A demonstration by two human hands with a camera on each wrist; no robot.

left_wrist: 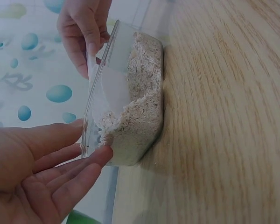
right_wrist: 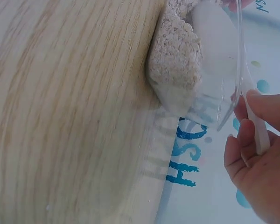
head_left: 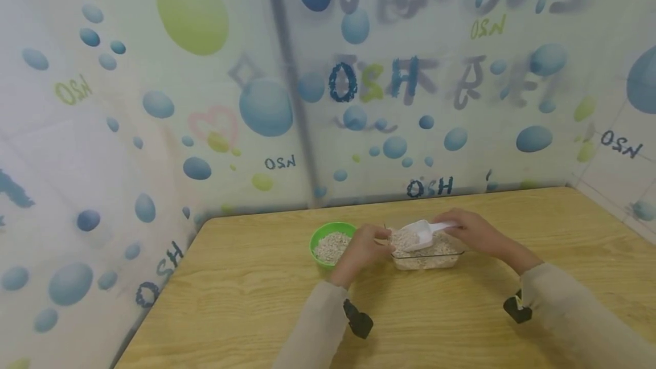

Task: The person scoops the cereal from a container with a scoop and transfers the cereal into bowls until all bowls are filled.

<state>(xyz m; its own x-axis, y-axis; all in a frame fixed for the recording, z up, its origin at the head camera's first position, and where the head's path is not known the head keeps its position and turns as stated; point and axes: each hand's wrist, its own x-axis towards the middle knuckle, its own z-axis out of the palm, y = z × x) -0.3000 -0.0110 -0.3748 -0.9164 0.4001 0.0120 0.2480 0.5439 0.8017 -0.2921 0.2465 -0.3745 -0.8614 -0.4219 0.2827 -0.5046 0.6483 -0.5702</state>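
Observation:
My right hand (head_left: 474, 233) grips the handle of a white plastic scoop (head_left: 424, 233), which is tilted and loaded with pale flakes that look like rolled oats. The scoop lies inside a clear rectangular container (head_left: 435, 265), among more of the oats (right_wrist: 175, 56). At the container's left end, my left hand (left_wrist: 51, 168) pinches the rim, thumb at the edge and fingertips against the outer wall. Close by on the left stands a green bowl (head_left: 314, 248) holding similar flakes, partly hidden behind the left hand in the head view.
The wooden table (head_left: 246, 295) carries both vessels and meets a pale wall (head_left: 256, 192) printed with blue and green bubbles at its back edge. Dark wrist devices (head_left: 359, 320) hang beneath both sleeves.

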